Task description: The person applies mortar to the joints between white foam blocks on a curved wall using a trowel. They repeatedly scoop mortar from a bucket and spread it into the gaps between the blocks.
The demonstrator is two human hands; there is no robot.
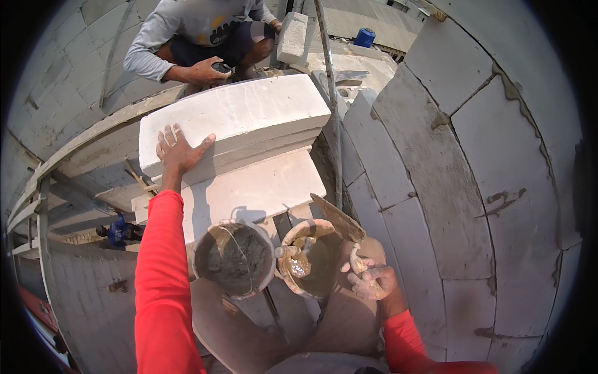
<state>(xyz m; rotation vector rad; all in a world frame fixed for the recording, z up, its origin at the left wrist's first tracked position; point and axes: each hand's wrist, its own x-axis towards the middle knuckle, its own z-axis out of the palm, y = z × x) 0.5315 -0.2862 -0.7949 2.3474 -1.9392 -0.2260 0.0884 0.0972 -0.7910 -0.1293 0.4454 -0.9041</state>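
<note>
My left hand [179, 151] lies with its fingers spread on the near edge of a stack of pale wall blocks [249, 109]. In my right hand [375, 282], held above my knee, is a trowel [338, 218]; its blade points up and away to the left. Between my knees and the blocks stand two buckets. The left bucket [272, 274] holds grey mortar [240, 257]. Murky water [324, 265] partly fills the right bucket [293, 288], with a pale handle-like piece at its left rim. The trowel blade partly covers this bucket's far rim.
Across the stack a co-worker [205, 31] crouches, holding a dark object in one hand and touching a smaller block [292, 37] with the other. A block wall [430, 181] with mortar joints rises at right, beside a thin upright pole [330, 93]. Another person [121, 232] is far below left.
</note>
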